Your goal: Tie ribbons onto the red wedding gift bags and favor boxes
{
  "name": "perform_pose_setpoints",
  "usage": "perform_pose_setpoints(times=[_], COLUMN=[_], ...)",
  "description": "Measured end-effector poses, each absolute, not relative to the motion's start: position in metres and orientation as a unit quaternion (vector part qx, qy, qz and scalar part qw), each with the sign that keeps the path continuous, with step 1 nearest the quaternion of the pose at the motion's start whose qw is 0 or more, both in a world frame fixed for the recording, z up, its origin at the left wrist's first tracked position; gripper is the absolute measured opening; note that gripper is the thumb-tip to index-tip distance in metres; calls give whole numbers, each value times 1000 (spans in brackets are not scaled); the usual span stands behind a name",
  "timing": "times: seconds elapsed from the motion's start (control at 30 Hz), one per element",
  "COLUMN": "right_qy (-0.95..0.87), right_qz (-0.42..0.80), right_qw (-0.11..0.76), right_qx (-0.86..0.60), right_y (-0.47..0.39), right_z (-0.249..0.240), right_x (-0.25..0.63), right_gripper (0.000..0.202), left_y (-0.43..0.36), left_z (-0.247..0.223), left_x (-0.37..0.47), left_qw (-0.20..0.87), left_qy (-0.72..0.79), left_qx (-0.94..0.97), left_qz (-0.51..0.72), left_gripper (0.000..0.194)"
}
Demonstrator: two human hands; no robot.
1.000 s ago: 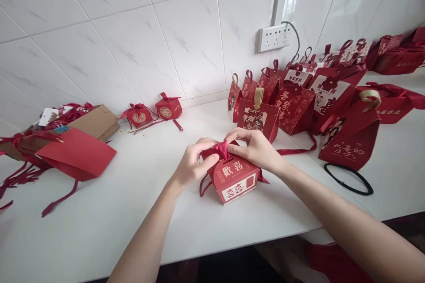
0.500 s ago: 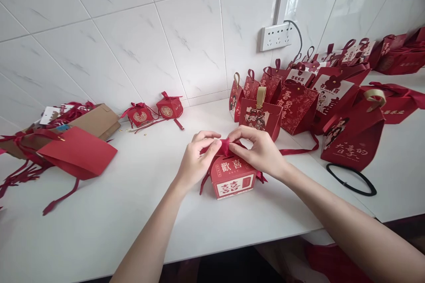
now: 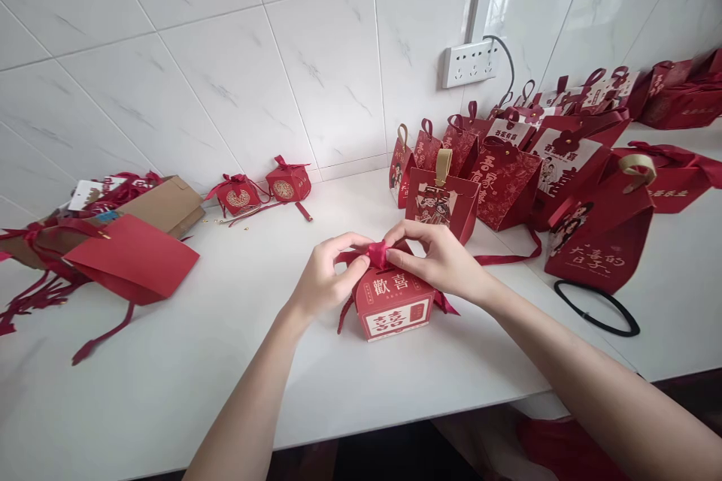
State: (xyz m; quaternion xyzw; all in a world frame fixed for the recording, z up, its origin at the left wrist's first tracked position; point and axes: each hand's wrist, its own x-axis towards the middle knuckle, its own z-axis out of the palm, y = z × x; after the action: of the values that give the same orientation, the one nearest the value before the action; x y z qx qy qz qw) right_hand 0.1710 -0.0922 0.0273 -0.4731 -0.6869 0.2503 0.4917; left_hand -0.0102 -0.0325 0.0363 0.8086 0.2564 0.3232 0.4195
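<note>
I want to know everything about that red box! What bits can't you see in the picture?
1. The top of the box, head view: the left hand and right hand cover it, so how far the ribbon is tied cannot be told.
2. What is inside the box: its walls hide it.
3. The small print under the big characters: too small to read.
4. The cardboard box at the left: red paper hides its front.

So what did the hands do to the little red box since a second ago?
The red box turned a little, so its printed front now faces the camera more squarely. Both hands kept pinching the red ribbon on its top: the left hand curled closer over it, and the right hand lifted its fingers slightly. The red bags behind and the flat red card stayed put.
</note>
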Motion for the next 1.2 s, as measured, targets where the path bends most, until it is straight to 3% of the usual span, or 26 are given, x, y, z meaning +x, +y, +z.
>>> perform_pose_setpoints(times=[0.5,0.93,1.2], right_qy=[-662,-647,-655], right_qz=[268,260,249], right_qw=[505,516,529], right_qx=[-485,-496,-479], right_y=[-91,-92,-92], right_z=[24,24,25], right_x=[169,167,170], right_gripper=[6,12,6], left_y=[-31,-34,-35], left_z=[35,33,41], left_x=[-11,-10,-10], left_qw=[350,365,350], left_qy=[276,275,245], left_qx=[820,810,848], left_qz=[358,367,313], left_gripper=[10,13,5])
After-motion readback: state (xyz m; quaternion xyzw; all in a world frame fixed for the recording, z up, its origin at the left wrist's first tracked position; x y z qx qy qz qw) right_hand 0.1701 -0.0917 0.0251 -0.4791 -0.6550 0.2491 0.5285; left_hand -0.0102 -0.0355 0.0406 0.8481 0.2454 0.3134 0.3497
